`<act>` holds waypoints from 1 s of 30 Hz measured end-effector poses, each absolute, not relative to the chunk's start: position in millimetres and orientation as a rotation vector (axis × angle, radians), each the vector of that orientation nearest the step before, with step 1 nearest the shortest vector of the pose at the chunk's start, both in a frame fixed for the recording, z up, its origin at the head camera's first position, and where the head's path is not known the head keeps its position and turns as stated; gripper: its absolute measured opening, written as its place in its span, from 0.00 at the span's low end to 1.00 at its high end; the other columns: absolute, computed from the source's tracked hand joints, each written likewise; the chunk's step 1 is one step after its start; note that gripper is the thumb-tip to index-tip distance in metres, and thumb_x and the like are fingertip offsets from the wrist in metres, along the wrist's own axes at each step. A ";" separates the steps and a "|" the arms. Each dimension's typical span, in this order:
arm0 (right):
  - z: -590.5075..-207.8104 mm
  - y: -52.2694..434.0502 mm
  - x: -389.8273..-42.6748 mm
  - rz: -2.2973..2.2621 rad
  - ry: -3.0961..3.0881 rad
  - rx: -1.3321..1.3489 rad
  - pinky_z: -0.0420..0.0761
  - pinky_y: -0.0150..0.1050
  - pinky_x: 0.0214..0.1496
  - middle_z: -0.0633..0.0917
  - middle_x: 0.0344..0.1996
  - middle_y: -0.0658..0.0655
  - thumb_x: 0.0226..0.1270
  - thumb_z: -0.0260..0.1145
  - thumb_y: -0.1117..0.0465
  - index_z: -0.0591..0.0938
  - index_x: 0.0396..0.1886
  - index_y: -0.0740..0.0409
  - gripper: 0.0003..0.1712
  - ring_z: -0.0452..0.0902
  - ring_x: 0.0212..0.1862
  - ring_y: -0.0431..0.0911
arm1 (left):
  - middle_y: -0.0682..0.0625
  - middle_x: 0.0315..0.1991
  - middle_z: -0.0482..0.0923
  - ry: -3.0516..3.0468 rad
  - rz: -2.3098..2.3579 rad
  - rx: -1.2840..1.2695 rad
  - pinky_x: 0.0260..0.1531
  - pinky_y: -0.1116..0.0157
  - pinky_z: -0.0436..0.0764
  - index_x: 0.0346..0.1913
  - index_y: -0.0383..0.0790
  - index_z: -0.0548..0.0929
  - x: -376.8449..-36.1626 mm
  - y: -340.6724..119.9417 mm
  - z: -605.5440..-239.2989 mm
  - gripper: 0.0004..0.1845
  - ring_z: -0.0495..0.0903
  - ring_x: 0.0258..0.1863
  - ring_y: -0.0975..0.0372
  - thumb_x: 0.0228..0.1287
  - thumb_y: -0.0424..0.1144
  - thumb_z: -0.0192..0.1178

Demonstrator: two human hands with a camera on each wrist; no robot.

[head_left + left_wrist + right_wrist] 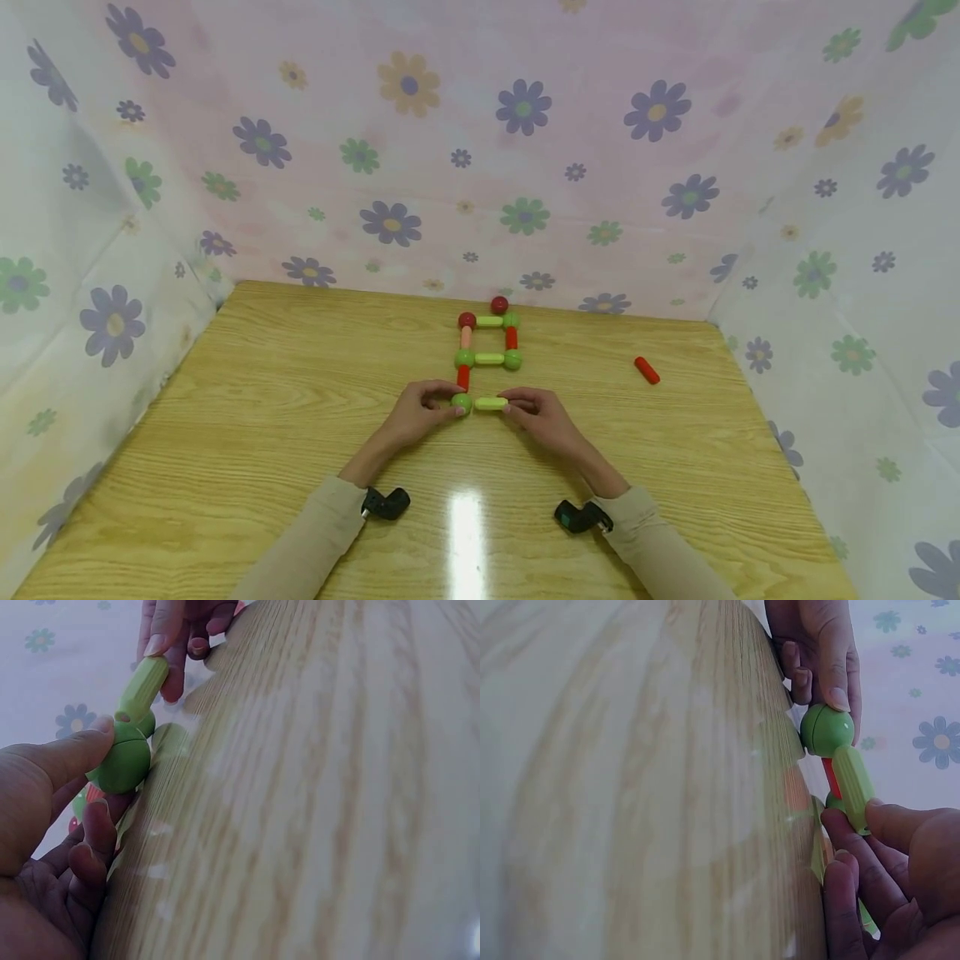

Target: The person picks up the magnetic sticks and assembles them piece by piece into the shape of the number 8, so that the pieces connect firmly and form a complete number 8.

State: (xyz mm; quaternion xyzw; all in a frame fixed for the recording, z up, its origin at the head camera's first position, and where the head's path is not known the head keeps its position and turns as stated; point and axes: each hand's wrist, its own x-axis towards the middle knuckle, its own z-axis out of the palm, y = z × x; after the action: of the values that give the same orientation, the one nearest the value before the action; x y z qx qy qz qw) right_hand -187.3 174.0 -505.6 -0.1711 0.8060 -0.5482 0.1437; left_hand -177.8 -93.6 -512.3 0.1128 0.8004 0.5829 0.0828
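My left hand [417, 413] pinches a green ball [461, 403] at the near end of a ball-and-rod frame. Between the thumb and fingers of my right hand [546, 417] is a yellow-green rod [491, 403], its free end pointing left at that ball. In the right wrist view the rod [853, 787] comes right up to the ball [828, 730]. A red rod [463, 379] links the held ball to another green ball [465, 358]. Beyond it, a square of rods and balls is joined, with a dark red ball [467, 321] at its far left corner.
A second dark red ball [499, 305] sits just behind the square, near the table's back edge. Off to the right lies a loose red rod [647, 370]. Flower-printed cloth [525, 167] surrounds the wooden table [315, 358] at the back and sides.
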 end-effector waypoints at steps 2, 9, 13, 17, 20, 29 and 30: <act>-505.9 173.6 -188.0 -1.588 2.323 -0.495 0.77 0.30 0.37 0.87 0.48 0.68 0.77 0.62 0.64 0.82 0.60 0.68 0.18 0.83 0.44 0.44 | 0.46 0.50 0.85 2.388 1.741 0.336 0.31 0.68 0.74 0.54 0.42 0.87 -178.2 -93.7 -512.3 0.16 0.73 0.29 0.63 0.64 0.40 0.72; -490.5 168.1 -182.6 -1.579 2.322 -0.482 0.77 0.31 0.37 0.86 0.49 0.70 0.78 0.60 0.66 0.81 0.60 0.72 0.17 0.84 0.47 0.53 | 0.45 0.50 0.85 2.397 1.737 0.353 0.32 0.67 0.74 0.54 0.42 0.88 -179.1 -94.5 -512.5 0.16 0.74 0.30 0.62 0.64 0.41 0.72; -473.2 163.3 -177.2 -1.567 2.306 -0.489 0.78 0.33 0.39 0.85 0.49 0.73 0.77 0.59 0.69 0.79 0.59 0.75 0.17 0.83 0.50 0.63 | 0.45 0.50 0.85 2.402 1.733 0.347 0.31 0.68 0.73 0.54 0.42 0.88 -179.4 -94.7 -512.4 0.16 0.73 0.29 0.62 0.64 0.40 0.72; -474.3 163.4 -177.4 -1.561 2.308 -0.492 0.79 0.34 0.43 0.85 0.50 0.73 0.77 0.59 0.69 0.79 0.59 0.76 0.18 0.82 0.53 0.65 | 0.46 0.49 0.86 2.404 1.727 0.330 0.30 0.68 0.72 0.53 0.43 0.88 -179.4 -94.6 -511.9 0.16 0.72 0.28 0.62 0.63 0.40 0.72; -486.2 165.8 -180.8 -1.561 2.337 -0.502 0.80 0.33 0.44 0.86 0.50 0.71 0.78 0.60 0.67 0.80 0.59 0.74 0.18 0.83 0.53 0.63 | 0.46 0.49 0.86 2.407 1.726 0.327 0.29 0.68 0.72 0.53 0.43 0.88 -179.7 -94.2 -513.0 0.16 0.72 0.27 0.62 0.63 0.40 0.72; -504.7 173.2 -187.1 -1.615 2.332 -0.426 0.79 0.33 0.37 0.88 0.49 0.66 0.77 0.63 0.61 0.83 0.59 0.66 0.18 0.84 0.43 0.46 | 0.47 0.48 0.85 2.404 1.734 0.312 0.29 0.68 0.72 0.53 0.42 0.88 -178.6 -92.1 -513.3 0.16 0.72 0.27 0.63 0.63 0.40 0.73; -505.4 173.9 -187.7 -1.623 2.324 -0.409 0.79 0.33 0.35 0.88 0.49 0.66 0.77 0.63 0.60 0.83 0.59 0.65 0.18 0.83 0.41 0.44 | 0.47 0.48 0.85 2.401 1.735 0.310 0.29 0.68 0.72 0.53 0.42 0.88 -178.2 -92.0 -512.9 0.16 0.72 0.27 0.63 0.63 0.40 0.73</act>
State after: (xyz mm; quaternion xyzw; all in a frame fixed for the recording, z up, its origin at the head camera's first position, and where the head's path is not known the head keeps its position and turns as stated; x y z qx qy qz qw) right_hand -187.7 173.9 -505.4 -0.1416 0.8037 -0.5611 0.1383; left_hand -178.2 -92.0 -512.9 0.1038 0.8034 0.5806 0.0816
